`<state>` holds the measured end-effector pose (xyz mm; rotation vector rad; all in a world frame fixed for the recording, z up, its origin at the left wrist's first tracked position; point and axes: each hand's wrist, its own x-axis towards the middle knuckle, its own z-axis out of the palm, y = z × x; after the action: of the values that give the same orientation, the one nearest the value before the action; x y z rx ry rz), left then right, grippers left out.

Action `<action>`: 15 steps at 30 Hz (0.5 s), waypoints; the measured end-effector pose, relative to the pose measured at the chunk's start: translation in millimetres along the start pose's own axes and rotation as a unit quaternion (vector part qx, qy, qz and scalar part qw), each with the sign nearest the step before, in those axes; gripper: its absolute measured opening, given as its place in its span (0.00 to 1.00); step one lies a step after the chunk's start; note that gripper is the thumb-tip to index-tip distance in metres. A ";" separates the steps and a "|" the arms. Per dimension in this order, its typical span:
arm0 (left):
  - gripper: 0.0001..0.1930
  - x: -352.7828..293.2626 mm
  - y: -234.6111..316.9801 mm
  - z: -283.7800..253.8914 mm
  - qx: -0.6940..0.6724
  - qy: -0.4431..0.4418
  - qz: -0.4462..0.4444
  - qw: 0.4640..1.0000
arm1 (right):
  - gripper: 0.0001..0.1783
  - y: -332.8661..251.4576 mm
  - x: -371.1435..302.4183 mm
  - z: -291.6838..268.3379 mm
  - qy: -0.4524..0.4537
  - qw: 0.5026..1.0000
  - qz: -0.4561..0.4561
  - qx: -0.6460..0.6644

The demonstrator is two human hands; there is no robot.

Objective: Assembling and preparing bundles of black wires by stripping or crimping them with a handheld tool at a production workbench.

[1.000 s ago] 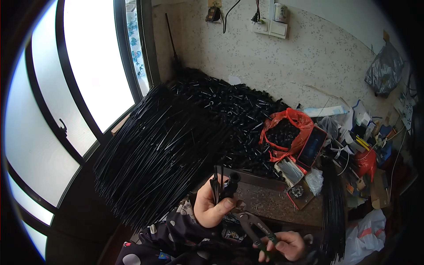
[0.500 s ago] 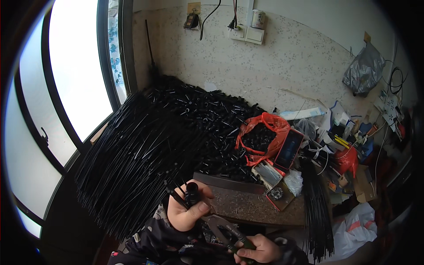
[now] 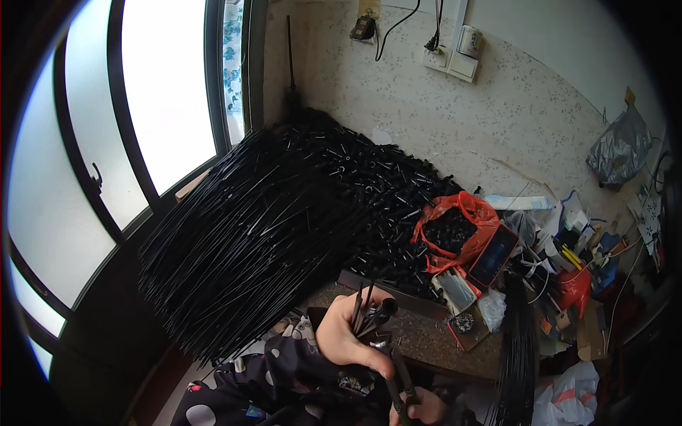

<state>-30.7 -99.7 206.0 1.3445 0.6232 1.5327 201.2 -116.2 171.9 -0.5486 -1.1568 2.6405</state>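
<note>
Left hand (image 3: 347, 339) at the front edge of the bench (image 3: 415, 339), palm turned inward, fingers and thumb curled closed around a short black tube (image 3: 387, 308) and several thin dark rods (image 3: 359, 304). The tube's round end faces up; the rods stick up beside it, slightly splayed.

Right hand (image 3: 428, 407) lower and to the right, partly cut off by shadow near the bottom. Its fingers are wrapped around the handles of a pair of pliers (image 3: 403, 373). The metal head points up toward the left hand, just below the tube and near the left thumb. Whether the jaws bite on anything is too small to tell.

Beyond the hands: a large sheaf of long black rods (image 3: 234, 259) fans out on the left, below the bright window (image 3: 170, 78). A heap of black tubular parts (image 3: 369, 181) covers the bench back to the patterned wall (image 3: 526, 121). On its right side, a red plastic bag (image 3: 481, 217) stands open with small black pieces inside; a red-edged phone (image 3: 494, 257) leans just beside it. A narrower bundle of rods (image 3: 515, 351) hangs over the bench's right end.
</note>
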 end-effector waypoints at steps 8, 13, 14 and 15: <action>0.37 5.2 2.0 2.7 0.167 0.040 -0.008 0.985 | 0.26 -2.7 15.5 10.6 0.271 0.822 -0.178 -0.468; 0.32 4.5 -2.2 1.4 0.105 0.048 0.022 0.993 | 0.19 19.2 5.6 16.6 0.243 0.902 -0.074 -0.349; 0.29 4.4 -4.5 1.7 0.125 0.035 0.031 0.991 | 0.19 19.2 6.0 15.6 0.242 0.902 -0.072 -0.349; 0.26 3.9 -6.1 1.9 0.145 0.021 0.038 0.988 | 0.15 19.6 9.0 13.9 0.219 0.908 -0.120 -0.337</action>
<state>-26.6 -94.1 203.0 1.5716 0.8562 1.5795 186.5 -135.6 163.8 -0.9741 -1.8135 1.7297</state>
